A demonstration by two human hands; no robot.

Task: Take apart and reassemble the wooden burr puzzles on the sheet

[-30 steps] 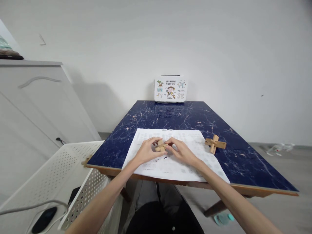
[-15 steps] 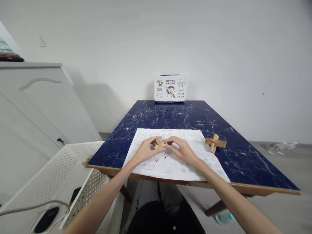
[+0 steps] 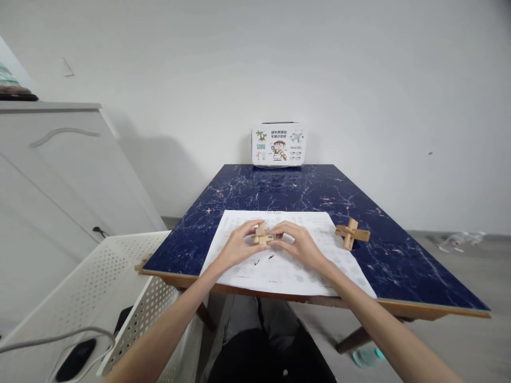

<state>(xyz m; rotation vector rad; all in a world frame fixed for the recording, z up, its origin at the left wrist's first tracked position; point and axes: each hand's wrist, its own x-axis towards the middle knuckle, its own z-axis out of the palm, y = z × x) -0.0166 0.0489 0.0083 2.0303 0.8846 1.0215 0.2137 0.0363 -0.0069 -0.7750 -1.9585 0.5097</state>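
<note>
A small cross-shaped wooden block puzzle (image 3: 261, 235) is held between both hands, just above a printed paper sheet (image 3: 279, 282). My left hand (image 3: 238, 246) grips its left side, with the fingers at the top and the thumb below. From the right, my right hand (image 3: 299, 244) pinches the arm of the puzzle that bears a dark "3". A second wooden block puzzle (image 3: 352, 234), also made of crossed pieces, lies by the sheet's right edge, away from both hands.
The sheet lies on a dark blue marbled table (image 3: 279, 189). At its far edge a white printed case (image 3: 278, 144) leans by the wall. A perforated white basket (image 3: 131, 255) with cables stands left, beside a white cabinet (image 3: 59, 175). A bottle (image 3: 368, 355) is on the floor.
The puzzle between my hands has turned slightly, so its cross shape and the number on its right arm show more clearly. Both hands stay in nearly the same place.
</note>
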